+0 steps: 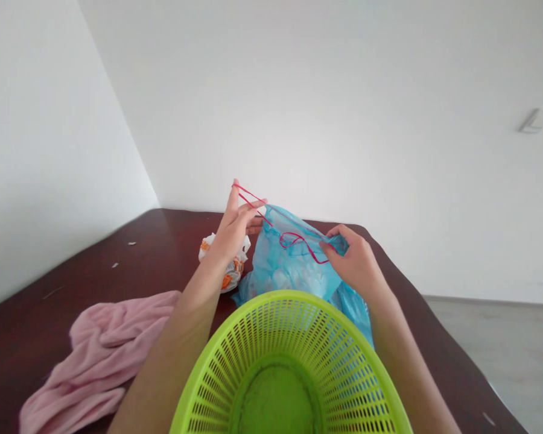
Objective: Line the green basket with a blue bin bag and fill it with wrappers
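Observation:
A translucent blue drawstring garbage bag (289,265) stands on the table, bulging with pale contents I cannot make out. My left hand (238,232) is at the bag's left side, with a loop of the red drawstring (252,204) hooked on a raised finger and pulled taut. Its other fingers are spread near the rim. At the right end of the rim, my right hand (353,256) pinches the gathered blue plastic between thumb and fingers. Another slack length of red string curls across the bag's front.
A lime-green plastic basket (278,295) is right in front of me, nearest the camera. Left of it lies a pink cloth (117,331). A crumpled white and orange plastic bag (233,280) sits behind my left forearm. The dark red table (163,253) meets white walls.

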Demonstrator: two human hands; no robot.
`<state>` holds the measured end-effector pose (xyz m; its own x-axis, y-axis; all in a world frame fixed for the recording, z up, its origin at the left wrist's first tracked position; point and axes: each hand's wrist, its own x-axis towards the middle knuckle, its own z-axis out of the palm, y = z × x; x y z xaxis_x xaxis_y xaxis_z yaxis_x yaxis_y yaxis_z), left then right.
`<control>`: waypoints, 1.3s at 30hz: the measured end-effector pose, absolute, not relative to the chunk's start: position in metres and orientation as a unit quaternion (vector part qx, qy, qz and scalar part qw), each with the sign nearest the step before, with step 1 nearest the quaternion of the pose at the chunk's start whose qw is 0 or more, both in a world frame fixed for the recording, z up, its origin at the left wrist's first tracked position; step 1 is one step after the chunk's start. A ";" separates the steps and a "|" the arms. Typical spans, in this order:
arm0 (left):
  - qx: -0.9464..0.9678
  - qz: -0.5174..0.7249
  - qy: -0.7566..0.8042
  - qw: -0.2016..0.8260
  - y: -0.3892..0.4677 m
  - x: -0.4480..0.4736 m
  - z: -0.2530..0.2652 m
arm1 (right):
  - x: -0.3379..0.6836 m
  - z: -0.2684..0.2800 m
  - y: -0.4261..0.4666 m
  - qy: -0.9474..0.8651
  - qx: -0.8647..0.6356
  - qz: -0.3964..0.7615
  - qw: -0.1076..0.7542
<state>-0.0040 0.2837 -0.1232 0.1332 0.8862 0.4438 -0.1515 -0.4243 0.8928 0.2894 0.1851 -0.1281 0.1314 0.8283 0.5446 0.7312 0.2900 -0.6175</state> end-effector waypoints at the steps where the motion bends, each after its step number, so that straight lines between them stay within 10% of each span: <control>1: 0.609 0.591 0.300 0.436 0.284 -0.001 -0.124 | 0.290 -0.130 0.187 -0.666 -0.585 0.042 0.461; 11: 0.770 0.464 0.336 0.280 0.278 -0.031 -0.110 | 0.306 -0.121 0.185 -0.547 -0.559 -0.032 0.622; 23: 0.659 0.620 0.426 0.026 0.271 -0.053 -0.098 | 0.318 -0.111 0.185 -0.401 -0.431 0.087 0.803; 39: 0.662 0.599 0.372 0.255 0.282 -0.048 -0.111 | 0.364 -0.136 0.216 -0.276 -0.368 0.215 0.861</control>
<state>-0.0484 0.2816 -0.1107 0.0061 0.7978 0.6029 0.1873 -0.5931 0.7830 0.3640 0.2160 -0.1364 0.7552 0.5734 0.3177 -0.1666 0.6366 -0.7530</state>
